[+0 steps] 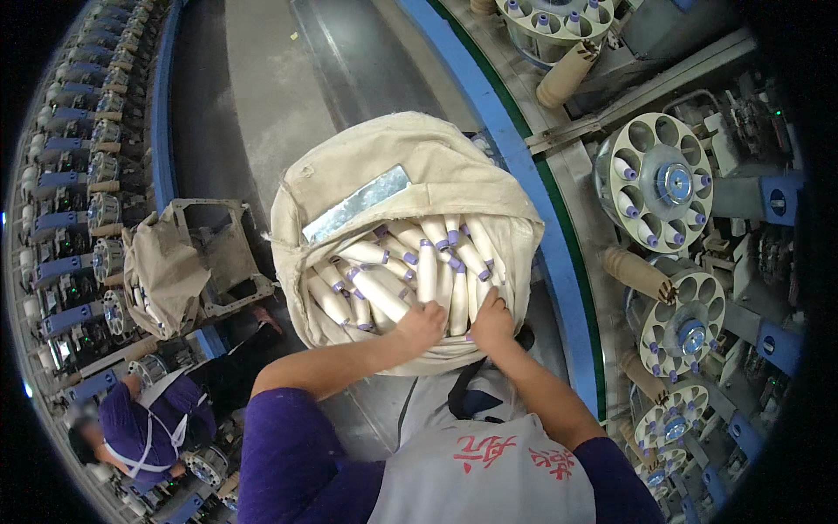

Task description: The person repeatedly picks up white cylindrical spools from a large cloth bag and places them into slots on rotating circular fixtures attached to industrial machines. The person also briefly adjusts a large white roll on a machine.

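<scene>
A large round cream cloth bag (349, 175) stands open in front of me, filled with white yarn bobbins (427, 271) that have purple ends. My left hand (422, 325) is closed at the bag's near side, around the lower end of a tilted yarn bobbin (380, 293). To its right, my right hand (493, 323) is curled among the bobbins by the near right rim; its fingers are closed, and what they grip is hidden. A pale, shiny rectangular patch (356, 204) lies on the bag's folded cover.
On the right, a machine row carries round bobbin magazines (611, 175) behind a blue rail (567, 262). Another machine row (65, 179) runs along the left. A metal-framed cart (231, 271) with cloth stands left of the bag. A person in purple (170, 415) works at lower left.
</scene>
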Action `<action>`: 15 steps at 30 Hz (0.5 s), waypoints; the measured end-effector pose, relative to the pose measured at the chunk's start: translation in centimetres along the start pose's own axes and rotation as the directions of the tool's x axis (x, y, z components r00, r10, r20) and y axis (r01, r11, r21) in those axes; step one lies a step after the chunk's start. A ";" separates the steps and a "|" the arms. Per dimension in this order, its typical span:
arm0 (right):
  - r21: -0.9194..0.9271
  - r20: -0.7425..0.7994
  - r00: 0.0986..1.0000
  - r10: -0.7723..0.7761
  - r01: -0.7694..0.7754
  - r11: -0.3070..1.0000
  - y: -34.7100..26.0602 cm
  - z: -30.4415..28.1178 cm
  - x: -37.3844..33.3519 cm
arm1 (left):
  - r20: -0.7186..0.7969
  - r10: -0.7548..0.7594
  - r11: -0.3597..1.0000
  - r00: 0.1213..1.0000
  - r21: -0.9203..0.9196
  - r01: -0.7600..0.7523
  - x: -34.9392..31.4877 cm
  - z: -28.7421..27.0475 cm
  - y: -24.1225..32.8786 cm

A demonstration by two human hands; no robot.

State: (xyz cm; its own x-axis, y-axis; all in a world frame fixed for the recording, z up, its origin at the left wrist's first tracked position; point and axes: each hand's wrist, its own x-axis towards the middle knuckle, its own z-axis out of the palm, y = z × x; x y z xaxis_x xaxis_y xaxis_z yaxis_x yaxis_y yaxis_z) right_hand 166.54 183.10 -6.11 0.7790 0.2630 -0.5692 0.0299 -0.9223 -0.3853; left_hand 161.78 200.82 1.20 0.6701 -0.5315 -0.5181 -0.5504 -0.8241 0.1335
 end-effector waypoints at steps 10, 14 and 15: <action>0.851 0.510 0.816 -0.272 -0.525 0.024 7.1 -15.2 -6.1 | 0.324 -0.612 -0.145 0.722 -0.943 0.300 11.2 0.9 -9.1; 0.905 0.308 0.950 -0.041 -0.280 0.319 7.0 -16.5 -7.7 | 0.309 -0.487 0.094 0.817 -0.911 0.401 14.7 7.1 -10.7; 0.908 0.244 0.970 -0.019 -0.222 0.355 7.2 -16.5 -6.9 | 0.448 -0.466 0.181 0.763 -0.795 0.578 15.9 7.9 -11.4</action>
State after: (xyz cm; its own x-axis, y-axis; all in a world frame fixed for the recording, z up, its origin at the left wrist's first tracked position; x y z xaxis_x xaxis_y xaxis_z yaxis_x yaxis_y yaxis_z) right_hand 171.76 169.96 7.02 0.6017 0.3418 -0.7219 -0.7309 -0.1287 -0.6702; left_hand 174.82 203.34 -15.21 0.5444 0.0665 -0.8362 0.6840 -0.6123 0.3966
